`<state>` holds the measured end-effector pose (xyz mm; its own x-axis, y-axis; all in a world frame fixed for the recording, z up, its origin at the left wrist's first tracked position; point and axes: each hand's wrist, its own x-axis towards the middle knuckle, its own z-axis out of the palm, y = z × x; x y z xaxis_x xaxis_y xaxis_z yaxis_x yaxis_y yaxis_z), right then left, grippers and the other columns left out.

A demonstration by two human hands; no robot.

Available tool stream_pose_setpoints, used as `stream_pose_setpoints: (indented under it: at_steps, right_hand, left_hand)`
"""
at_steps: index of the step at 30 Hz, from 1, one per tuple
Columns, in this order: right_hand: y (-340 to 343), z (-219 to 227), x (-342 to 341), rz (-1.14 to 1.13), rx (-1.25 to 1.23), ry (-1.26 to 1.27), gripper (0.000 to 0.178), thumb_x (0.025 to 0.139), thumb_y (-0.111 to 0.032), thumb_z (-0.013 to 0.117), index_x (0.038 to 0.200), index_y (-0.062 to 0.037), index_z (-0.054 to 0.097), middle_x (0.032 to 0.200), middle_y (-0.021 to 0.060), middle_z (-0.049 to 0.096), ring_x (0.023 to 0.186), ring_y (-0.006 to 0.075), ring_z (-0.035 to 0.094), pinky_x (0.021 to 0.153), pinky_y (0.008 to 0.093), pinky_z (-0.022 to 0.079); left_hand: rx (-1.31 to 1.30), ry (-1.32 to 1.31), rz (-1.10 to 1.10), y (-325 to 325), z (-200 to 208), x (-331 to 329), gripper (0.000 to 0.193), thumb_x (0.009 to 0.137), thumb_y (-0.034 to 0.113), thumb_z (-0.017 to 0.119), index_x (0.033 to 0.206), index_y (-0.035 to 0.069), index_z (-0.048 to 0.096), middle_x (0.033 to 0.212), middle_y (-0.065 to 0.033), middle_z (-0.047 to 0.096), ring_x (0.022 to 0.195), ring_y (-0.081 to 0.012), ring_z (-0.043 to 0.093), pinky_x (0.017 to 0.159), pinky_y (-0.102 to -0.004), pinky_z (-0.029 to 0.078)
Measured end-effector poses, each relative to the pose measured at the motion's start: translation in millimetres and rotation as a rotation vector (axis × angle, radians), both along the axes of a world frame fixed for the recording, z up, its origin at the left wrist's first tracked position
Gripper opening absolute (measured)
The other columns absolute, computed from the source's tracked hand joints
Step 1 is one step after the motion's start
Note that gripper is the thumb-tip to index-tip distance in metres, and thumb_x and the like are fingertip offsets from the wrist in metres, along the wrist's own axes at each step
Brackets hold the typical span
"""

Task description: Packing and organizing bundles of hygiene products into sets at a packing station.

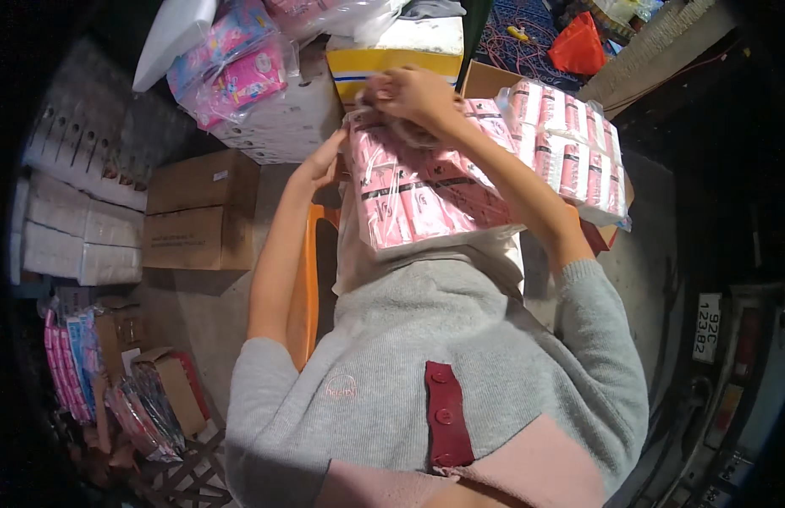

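Observation:
A large clear-plastic bundle of pink-and-white tissue packs (426,199) rests across my lap. My left hand (326,162) is closed on its far left edge, thumb and fingers against the wrap. Over the far part of the bundle is my right hand (401,95), its forearm crossing above the bundle from the right. That hand is blurred and its fingers look curled; whether they grip the wrap cannot be made out. A second wrapped bundle of the same tissue packs (574,148) sits just to the right, on an open cardboard box.
A brown cardboard box (198,212) and stacked white wrapped packs (83,229) stand at the left. Ahead are a yellow-and-white box (401,52) and pink plastic packages (240,72). Part of an orange chair (303,296) shows beside me; a red bag (577,44) lies far right.

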<state>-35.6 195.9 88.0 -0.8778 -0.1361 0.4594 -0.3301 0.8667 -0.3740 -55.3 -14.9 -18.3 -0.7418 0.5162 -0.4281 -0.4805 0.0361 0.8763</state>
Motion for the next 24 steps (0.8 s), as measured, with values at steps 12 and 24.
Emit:
stream_pose_setpoints:
  at_steps: [12,24]
  right_hand:
    - [135.3,-8.7,135.6,-0.342,-0.158,-0.108,0.039,0.065,-0.024,0.068,0.099,-0.008,0.06,0.08,0.0147,0.063,0.072,0.0258,0.063,0.063,0.0319,0.048]
    - [33.5,2.3,151.3,0.061,-0.082,-0.067,0.038,0.057,-0.025,0.067,0.092,-0.0109,0.06,0.074,0.0088,0.055,0.066,0.0296,0.058,0.059,0.0361,0.048]
  left_hand:
    - [-0.134,0.308,-0.004,2.2,-32.5,-18.6,0.064,0.086,0.062,0.023,0.132,0.019,0.03,0.121,-0.0127,0.047,0.099,-0.0311,0.054,0.074,-0.0456,0.049]
    - [-0.11,0.391,0.056,3.7,-56.4,-32.9,0.069,0.09,0.055,0.018,0.129,0.002,0.037,0.123,-0.013,0.046,0.11,-0.0205,0.043,0.094,-0.0298,0.034]
